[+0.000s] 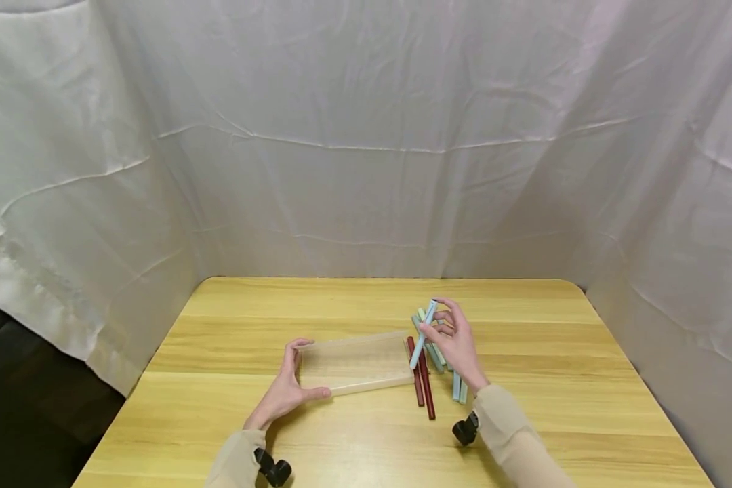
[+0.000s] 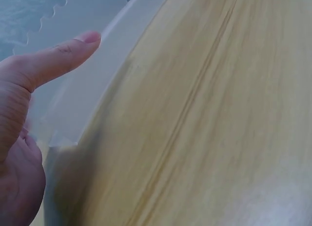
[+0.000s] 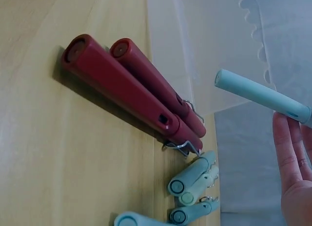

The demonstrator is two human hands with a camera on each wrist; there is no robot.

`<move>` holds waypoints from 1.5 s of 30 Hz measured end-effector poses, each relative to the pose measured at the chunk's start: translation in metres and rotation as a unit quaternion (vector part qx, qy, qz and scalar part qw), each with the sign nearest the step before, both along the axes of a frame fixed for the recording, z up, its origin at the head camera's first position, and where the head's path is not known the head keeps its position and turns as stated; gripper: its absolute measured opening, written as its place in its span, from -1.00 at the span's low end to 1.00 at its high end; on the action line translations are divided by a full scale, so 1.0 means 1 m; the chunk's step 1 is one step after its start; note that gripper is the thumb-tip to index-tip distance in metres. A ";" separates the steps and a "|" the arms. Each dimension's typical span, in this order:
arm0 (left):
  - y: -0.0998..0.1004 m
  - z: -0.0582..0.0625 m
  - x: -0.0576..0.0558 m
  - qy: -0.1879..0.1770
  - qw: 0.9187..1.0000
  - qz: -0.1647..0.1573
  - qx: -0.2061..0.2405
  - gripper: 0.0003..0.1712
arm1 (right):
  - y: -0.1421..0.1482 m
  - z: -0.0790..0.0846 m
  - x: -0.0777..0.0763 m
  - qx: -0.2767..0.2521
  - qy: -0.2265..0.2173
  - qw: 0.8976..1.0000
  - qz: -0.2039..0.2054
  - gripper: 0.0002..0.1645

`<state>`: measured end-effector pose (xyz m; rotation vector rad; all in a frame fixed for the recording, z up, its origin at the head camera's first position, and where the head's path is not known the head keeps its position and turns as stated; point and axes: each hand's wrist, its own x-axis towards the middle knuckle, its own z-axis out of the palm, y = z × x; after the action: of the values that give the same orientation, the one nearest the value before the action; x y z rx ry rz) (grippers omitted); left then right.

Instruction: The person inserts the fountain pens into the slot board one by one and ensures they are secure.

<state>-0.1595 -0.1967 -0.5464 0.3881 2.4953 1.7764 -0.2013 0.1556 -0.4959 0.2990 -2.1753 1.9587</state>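
My left hand (image 1: 282,391) grips the left end of a translucent plastic tray (image 1: 372,386), thumb along the front wall and fingers at the back corner. Scalloped notches line an edge of it in both wrist views. My right hand (image 1: 459,342) pinches a light blue pen (image 3: 258,92) by one end, held up at a slant near the tray's right end. Below it, two dark red pens (image 3: 122,94) with wire clips lie side by side on the table. Several pale green and bluish pens (image 3: 190,179) lie in a loose group beside them, partly hidden by my right hand in the head view.
The wooden table (image 1: 555,366) has rounded far corners. Pale curtains (image 1: 366,183) hang behind it and at both sides. At the left, a dark surface (image 1: 24,379) shows below the curtain. Each wrist wears a small black camera (image 1: 465,430).
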 end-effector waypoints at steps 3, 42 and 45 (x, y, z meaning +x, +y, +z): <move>0.002 0.002 0.001 0.016 1.000 0.002 -0.006 0.22 | -0.004 0.000 0.000 0.010 -0.002 1.000 -0.002 -0.27; 0.003 0.003 0.001 0.067 0.997 0.010 -0.045 0.14 | -0.026 -0.007 0.004 0.159 0.049 0.986 0.005 -0.37; 0.002 0.001 0.000 0.080 0.995 0.013 -0.050 0.13 | -0.027 -0.006 0.005 0.172 0.056 0.983 0.011 -0.39</move>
<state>-0.1595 -0.1943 -0.5456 0.5127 2.6966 1.6821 -0.1962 0.1290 -0.5023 0.4747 -2.4360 1.5257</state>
